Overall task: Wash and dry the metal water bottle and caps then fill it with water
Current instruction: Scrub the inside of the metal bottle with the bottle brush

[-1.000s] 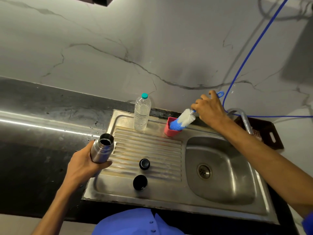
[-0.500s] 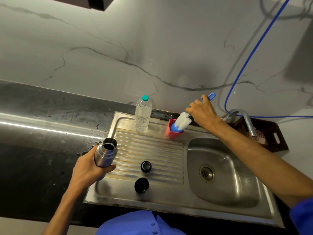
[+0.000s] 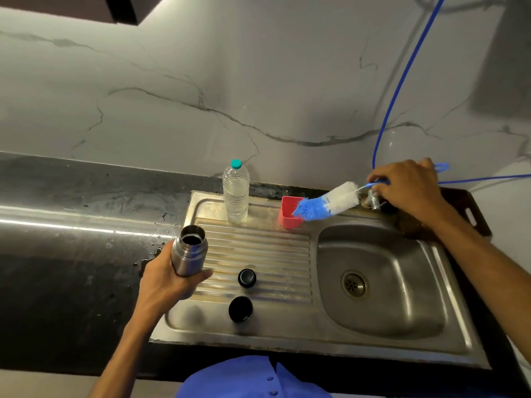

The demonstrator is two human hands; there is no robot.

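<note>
My left hand point(image 3: 163, 285) grips the uncapped metal water bottle point(image 3: 189, 249) upright over the left edge of the steel drainboard point(image 3: 275, 257). Two black caps lie on the drainboard: a small one point(image 3: 246, 277) and a larger one point(image 3: 240, 309) nearer me. My right hand point(image 3: 408, 186) holds the blue handle of a bottle brush point(image 3: 327, 203). Its blue-and-white bristles point left, with the tip over the rim of a pink cup point(image 3: 289, 213). The hand hovers above the tap base point(image 3: 372, 200) behind the basin.
A clear plastic water bottle point(image 3: 236, 192) with a teal cap stands at the back of the drainboard. The sink basin point(image 3: 382, 280) with its drain lies at the right. A dark tray point(image 3: 471, 214) sits behind my right arm. A blue hose point(image 3: 402, 79) runs down the marble wall.
My right hand has drawn the brush up and to the right, so most of the bristles are out of the pink cup. My left hand keeps the metal bottle in place.
</note>
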